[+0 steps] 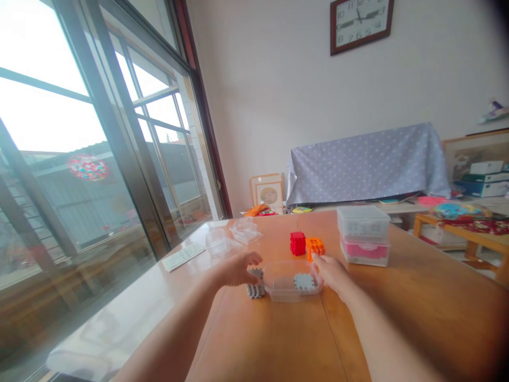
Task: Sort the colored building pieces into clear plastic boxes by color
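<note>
A clear plastic container (274,289) lies on the table in front of me, with a flat light-grey toothed piece (304,281) in its right part. At the container's left end stands a grey toothed block (255,289). My left hand (237,269) is over this block, its thumb and fingers apart. My right hand (333,273) has its fingers at the container's right rim, which it seems to grip; the exact contact is partly hidden. Just beyond those fingertips sits an orange cube of interlocking pieces (315,246), beside a similar red cube (297,243).
Two stacked clear boxes (363,233), the lower one with pink contents, stand at the right on the wooden table (286,339). Crumpled clear plastic packaging (220,241) and a pale printed sheet (183,258) lie at the left, near the window (151,132).
</note>
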`<state>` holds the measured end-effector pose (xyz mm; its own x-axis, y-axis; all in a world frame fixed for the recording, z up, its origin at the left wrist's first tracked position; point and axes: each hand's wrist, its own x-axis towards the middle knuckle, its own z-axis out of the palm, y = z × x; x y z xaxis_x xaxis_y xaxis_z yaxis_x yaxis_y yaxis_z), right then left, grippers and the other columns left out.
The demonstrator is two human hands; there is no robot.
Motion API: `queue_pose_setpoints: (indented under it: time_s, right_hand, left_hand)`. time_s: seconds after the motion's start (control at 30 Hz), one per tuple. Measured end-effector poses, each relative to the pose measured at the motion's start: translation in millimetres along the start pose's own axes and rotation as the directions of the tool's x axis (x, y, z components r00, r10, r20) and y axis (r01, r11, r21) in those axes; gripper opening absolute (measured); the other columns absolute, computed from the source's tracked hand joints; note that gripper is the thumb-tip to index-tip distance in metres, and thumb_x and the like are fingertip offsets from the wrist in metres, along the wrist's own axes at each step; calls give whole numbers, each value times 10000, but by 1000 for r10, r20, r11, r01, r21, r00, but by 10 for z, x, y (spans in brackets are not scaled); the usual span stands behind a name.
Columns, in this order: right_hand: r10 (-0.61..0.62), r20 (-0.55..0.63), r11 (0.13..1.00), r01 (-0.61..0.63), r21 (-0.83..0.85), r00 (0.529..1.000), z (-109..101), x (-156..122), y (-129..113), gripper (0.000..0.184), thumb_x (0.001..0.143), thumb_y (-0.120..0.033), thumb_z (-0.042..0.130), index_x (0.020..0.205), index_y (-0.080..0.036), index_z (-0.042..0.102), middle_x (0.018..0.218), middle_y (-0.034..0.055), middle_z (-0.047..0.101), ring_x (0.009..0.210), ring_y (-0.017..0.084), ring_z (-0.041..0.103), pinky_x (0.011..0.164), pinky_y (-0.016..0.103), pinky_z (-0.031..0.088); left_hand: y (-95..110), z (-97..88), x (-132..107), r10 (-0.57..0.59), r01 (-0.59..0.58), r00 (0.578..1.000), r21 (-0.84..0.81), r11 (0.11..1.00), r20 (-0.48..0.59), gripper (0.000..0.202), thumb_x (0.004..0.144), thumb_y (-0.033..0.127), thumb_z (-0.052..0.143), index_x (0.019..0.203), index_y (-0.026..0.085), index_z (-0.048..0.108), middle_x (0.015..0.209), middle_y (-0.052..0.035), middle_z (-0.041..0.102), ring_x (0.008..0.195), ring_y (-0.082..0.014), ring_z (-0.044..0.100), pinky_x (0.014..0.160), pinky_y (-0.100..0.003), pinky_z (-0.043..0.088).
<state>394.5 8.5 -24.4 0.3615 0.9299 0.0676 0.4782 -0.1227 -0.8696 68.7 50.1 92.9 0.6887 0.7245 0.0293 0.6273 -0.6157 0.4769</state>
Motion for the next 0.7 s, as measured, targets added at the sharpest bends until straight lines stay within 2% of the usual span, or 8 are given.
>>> queue_pose_setpoints:
  time_s: [0.2, 0.37, 0.5, 0.7]
  right_hand:
    - [-14, -22, 999, 14, -37, 1000, 7, 21, 35, 567, 902, -668, 329, 738, -197, 599, 525, -3, 557, 497, 143, 523, 468, 238, 311]
    - [-1, -11, 1000, 1, -27, 1000, -14, 14, 27, 626, 895, -712, 299, 768, -193, 625, 539, 12, 592, 498, 150, 537, 469, 240, 325]
    - [17, 2, 1000, -17, -15, 1000, -30, -7, -15, 655, 901, -709, 286, 812, -175, 656, 528, 22, 601, 507, 155, 556, 475, 236, 333]
    - [9, -36, 1000, -10, -5, 999, -41, -41, -72, 613, 903, -686, 329, 823, -178, 663, 551, 19, 613, 524, 151, 551, 487, 235, 344]
  left_hand:
    - [-31, 89, -20, -1, 1, 1000, -1, 1000, -2, 566, 647, 284, 779, 1187, 199, 630, 1146, -90, 669, 1016, -247, 634, 903, -358, 508]
    - [-12, 62, 5, 25, -26, 995, -11, 1000, -92, 508, 675, 298, 761, 1153, 185, 634, 1086, -87, 676, 952, -226, 639, 844, -334, 524]
    - [188, 57, 113, 105, -100, 982, 40, 994, -159, 427, 714, 335, 735, 1109, 195, 650, 1056, -65, 684, 932, -209, 634, 857, -322, 510]
    - [522, 310, 402, 161, -155, 986, 123, 980, -43, 418, 689, 366, 753, 1058, 187, 671, 1027, -69, 697, 886, -210, 642, 768, -279, 508]
